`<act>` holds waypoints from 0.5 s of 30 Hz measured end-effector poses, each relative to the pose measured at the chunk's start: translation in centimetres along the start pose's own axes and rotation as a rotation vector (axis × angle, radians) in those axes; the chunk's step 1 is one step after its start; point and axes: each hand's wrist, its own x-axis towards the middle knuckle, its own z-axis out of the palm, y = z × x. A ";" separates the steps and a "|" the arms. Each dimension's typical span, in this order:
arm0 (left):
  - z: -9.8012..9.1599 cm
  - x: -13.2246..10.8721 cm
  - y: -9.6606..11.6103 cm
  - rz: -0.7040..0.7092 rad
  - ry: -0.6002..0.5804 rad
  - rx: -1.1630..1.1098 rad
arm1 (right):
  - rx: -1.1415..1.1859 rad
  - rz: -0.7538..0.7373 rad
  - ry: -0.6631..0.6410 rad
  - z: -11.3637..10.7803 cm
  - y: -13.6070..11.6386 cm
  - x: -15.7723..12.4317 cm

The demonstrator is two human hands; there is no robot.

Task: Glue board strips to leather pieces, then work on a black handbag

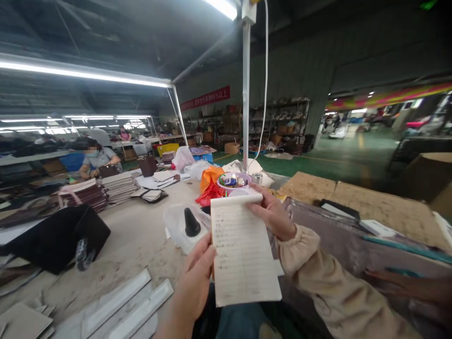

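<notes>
A cream notepad [245, 254] with faintly ruled pages is held up open between five and six o'clock from the middle of the view, its top pointed just short of twelve. Its upper edge is curled over in a roll, and the page is marked toward ten o'clock with short handwritten lines, too blurred to be read.

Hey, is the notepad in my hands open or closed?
Open. The notepad shows a page with written lines, its top rolled back at your right hand.
</notes>
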 end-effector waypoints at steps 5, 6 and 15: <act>1.1 -3.0 -3.3 -0.149 -0.047 -0.077 | 0.125 0.162 0.041 0.4 2.1 -3.2; 1.1 -3.4 -3.7 -0.177 -0.025 -0.091 | 0.140 0.184 0.049 0.6 2.4 -3.5; 2.5 -4.4 -4.8 -0.230 0.214 -0.145 | 0.134 0.225 0.050 0.8 4.5 -4.7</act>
